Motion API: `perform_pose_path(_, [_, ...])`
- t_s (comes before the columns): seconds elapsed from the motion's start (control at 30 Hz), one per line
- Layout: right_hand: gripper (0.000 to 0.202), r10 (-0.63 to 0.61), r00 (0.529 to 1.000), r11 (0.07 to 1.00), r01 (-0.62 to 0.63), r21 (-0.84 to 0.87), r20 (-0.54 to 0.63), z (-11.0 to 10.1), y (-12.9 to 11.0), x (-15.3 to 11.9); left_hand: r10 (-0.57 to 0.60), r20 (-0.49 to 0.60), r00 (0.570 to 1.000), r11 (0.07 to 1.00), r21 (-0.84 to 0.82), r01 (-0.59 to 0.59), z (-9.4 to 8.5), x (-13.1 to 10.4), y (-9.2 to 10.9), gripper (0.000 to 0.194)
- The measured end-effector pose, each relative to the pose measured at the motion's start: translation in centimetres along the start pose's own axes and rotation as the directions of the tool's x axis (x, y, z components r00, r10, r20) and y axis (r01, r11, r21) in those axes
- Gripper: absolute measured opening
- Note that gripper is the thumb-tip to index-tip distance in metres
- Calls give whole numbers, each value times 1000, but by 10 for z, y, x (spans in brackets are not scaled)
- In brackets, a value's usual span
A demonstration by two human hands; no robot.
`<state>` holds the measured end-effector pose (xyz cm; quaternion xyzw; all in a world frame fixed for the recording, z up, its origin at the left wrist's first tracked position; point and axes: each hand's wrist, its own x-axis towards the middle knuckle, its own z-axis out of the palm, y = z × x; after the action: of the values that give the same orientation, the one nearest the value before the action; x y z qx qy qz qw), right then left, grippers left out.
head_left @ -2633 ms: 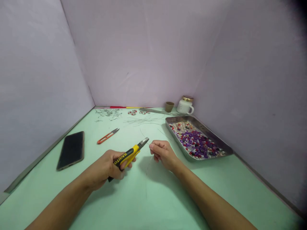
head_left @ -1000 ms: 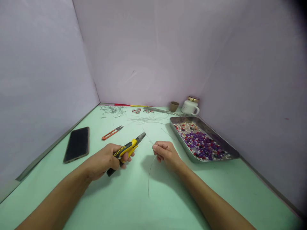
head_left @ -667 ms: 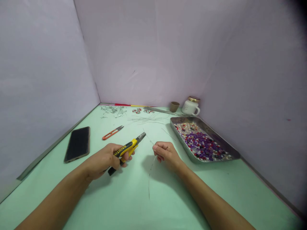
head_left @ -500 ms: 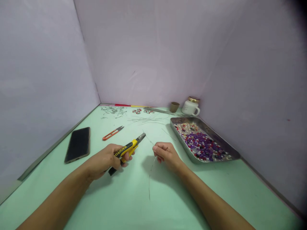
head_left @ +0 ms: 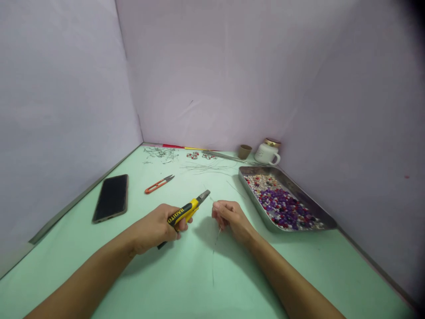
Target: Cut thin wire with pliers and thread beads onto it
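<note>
My left hand (head_left: 162, 226) is wrapped round yellow and black pliers (head_left: 184, 212), whose jaws point up and right at the end of a thin wire. My right hand (head_left: 232, 218) pinches that thin wire (head_left: 213, 261) between thumb and fingertips, just right of the jaws. One end of the wire hangs below the right hand in a slight curve. Whether the jaws grip the wire's upper end is too small to tell. Orange-handled snips (head_left: 159, 184) lie beyond the left hand.
A phone (head_left: 111, 198) lies at the left. To the right stands a metal tray (head_left: 260, 215) of mixed beads. Loose wires (head_left: 209, 167), beaded pieces (head_left: 193, 155), a brown cup (head_left: 245, 151) and a white lidded mug (head_left: 265, 153) are at the back.
The pliers' handles have closed together in my left hand, and the jaws have moved slightly right, nearer my right hand. The whole view has shifted a little.
</note>
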<state>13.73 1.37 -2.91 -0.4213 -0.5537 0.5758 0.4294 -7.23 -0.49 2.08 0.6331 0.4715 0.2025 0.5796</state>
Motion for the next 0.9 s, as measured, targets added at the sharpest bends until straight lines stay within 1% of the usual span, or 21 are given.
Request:
perform_pose_path(0.1, [37, 62, 997, 998, -63, -15, -44, 1, 0, 1, -1, 20, 1000, 1000, 30, 1, 5, 0, 1, 11])
perform_pose_path(0.17, [36, 81, 995, 997, -82, -11, -61, 2, -1, 1, 14, 31, 999, 1000, 22, -15, 6, 0, 1, 12])
perform_pose_path(0.3, [37, 73, 996, 996, -71, 45, -51, 1, -6, 0, 49, 73, 996, 997, -64, -44, 5, 1, 1, 14])
perform_pose_path(0.37, [37, 74, 997, 994, -72, 84, -22, 1, -8, -2, 35, 86, 996, 990, -138, -23, 2, 4, 0, 15])
perform_pose_path(0.4, [37, 76, 997, 992, -76, 105, -1, 1, -9, -3, 11, 59, 998, 982, -191, 0, -2, 6, -2, 17])
perform_pose_path(0.43, [38, 76, 997, 989, -79, 126, 22, 1, -10, -4, -18, -5, 1000, 968, -252, 16, -7, 9, -4, 19])
perform_pose_path(0.47, [38, 77, 996, 986, -83, 147, 44, 1, -11, -6, -60, -95, 994, 950, -312, 27, -13, 11, -6, 23])
perform_pose_path(0.5, [37, 79, 995, 982, -88, 168, 63, 2, -11, -7, -96, -227, 969, 927, -376, 4, -21, 14, -8, 29])
perform_pose_path(0.53, [37, 84, 994, 977, -97, 189, 75, 3, -12, -7, -115, -356, 927, 917, -397, -39, -29, 15, -10, 33])
perform_pose_path(0.57, [36, 95, 992, 971, -110, 212, 81, 3, -12, -8, -142, -444, 885, 919, -391, -48, -37, 16, -12, 32])
perform_pose_path(0.6, [35, 107, 991, 964, -123, 237, 80, 4, -12, -8, -156, -486, 860, 922, -384, -50, -44, 17, -13, 29])
perform_pose_path(0.63, [34, 116, 990, 955, -133, 266, 79, 4, -12, -8, -150, -486, 861, 921, -386, -57, -48, 16, -13, 26])
perform_pose_path(0.67, [33, 119, 990, 944, -138, 299, 81, 4, -12, -7, -126, -444, 887, 919, -388, -64, -50, 14, -13, 24])
perform_pose_path(0.7, [32, 114, 990, 931, -137, 338, 88, 3, -12, -7, -89, -374, 923, 916, -394, -71, -48, 13, -12, 23])
perform_pose_path(0.73, [31, 106, 989, 914, -136, 382, 99, 2, -13, -6, -43, -280, 959, 912, -403, -77, -44, 10, -10, 23])
perform_pose_path(0.77, [30, 94, 989, 895, -134, 425, 114, 1, -14, -6, 2, -169, 986, 908, -413, -73, -38, 8, -9, 23])
perform_pose_path(0.8, [30, 85, 988, 876, -137, 463, 132, 0, -15, -5, 31, -70, 997, 906, -419, -57, -30, 6, -7, 23])
perform_pose_path(0.83, [29, 80, 985, 856, -146, 497, 151, -1, -16, -5, 51, -9, 999, 909, -414, -50, -21, 5, -5, 24])
perform_pose_path(0.9, [28, 80, 979, 819, -170, 547, 185, -2, -18, -5, 59, 40, 997, 921, -388, -39, -7, 4, -4, 25])
